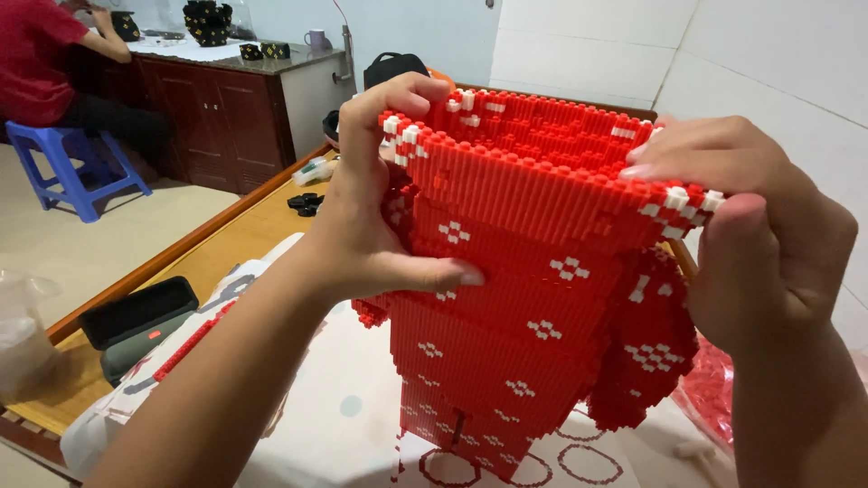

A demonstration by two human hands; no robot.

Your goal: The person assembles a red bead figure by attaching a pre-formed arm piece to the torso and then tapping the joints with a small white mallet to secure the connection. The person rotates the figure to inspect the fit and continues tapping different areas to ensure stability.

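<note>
both hands clamp the top of a large red brick-built figure [533, 298]. the left hand [380, 208] wraps the upper left corner: its fingers curl over the top rim and its thumb lies flat across the front face, closed firmly on the bricks. the right hand [768, 253] pinches the upper right corner, fingers [696, 158] laid over the rim and thumb pressed up from beneath, also closed tight on the model. the figure stands upright on a pale cloth with red ring marks [362, 425] that covers the near end of a wooden table [226, 244], with its open, hollow top edge tilted toward the camera and small white flower-like patterns dotted over its red walls.

judging by the grip, the work in hand looks like pressing or seating the upper rim. to do that well, the pressure should stay even on both corners and go straight down along the walls, because squeezing inward could buckle the thin brick shell; the base should stay flat on the cloth so the legs do not shear.

beside the left forearm lies a short red brick strip [190, 343], and past it a dark case with a grey-green body [140, 321]. a clear plastic bag [23, 334] sits at the table's left edge. farther along the table lie small black pieces [307, 203]. across the room a person in a red top [41, 54] sits on a blue stool [72, 163] at a dark wooden cabinet [217, 108].
</note>
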